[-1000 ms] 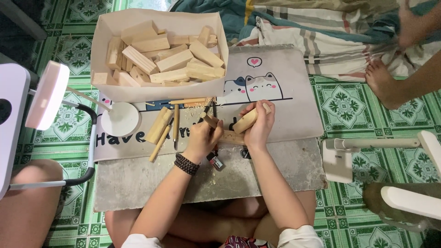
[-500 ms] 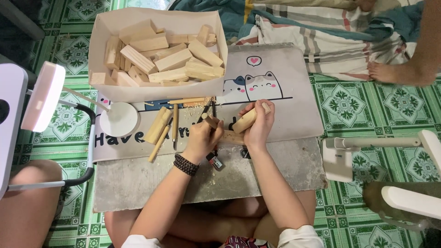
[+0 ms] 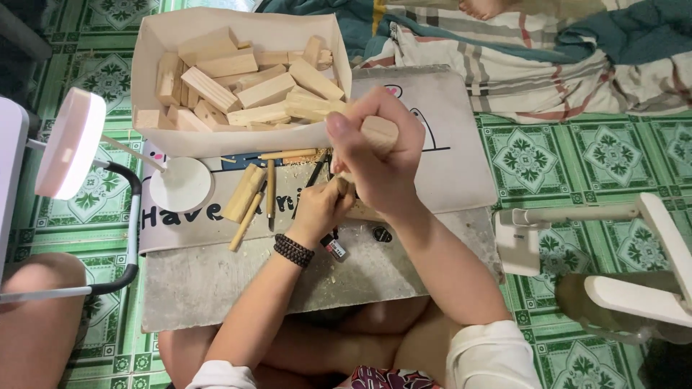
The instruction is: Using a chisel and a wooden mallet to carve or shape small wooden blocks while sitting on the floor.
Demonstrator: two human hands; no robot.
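My right hand [image 3: 380, 167] is raised above the mat and grips a pale rounded wooden piece [image 3: 380, 131]. My left hand [image 3: 323, 210], with a dark bead bracelet on the wrist, sits just below it, closed around a small wooden-handled carving tool [image 3: 343, 184] that touches the piece's underside. Much of the tool and the piece is hidden by my fingers. Wood shavings lie on the grey board [image 3: 238, 281] under both hands.
A cardboard box [image 3: 155, 43] of several wooden blocks stands at the back. Loose wooden-handled tools [image 3: 246, 193] lie on a printed mat [image 3: 461, 151]. A white lamp [image 3: 71, 142] stands left, a white stand [image 3: 569, 220] right, a striped blanket [image 3: 548, 65] behind.
My right hand has lifted the wooden piece up towards the camera and the left hand followed. The other person's foot at the back right has drawn away to the top edge.
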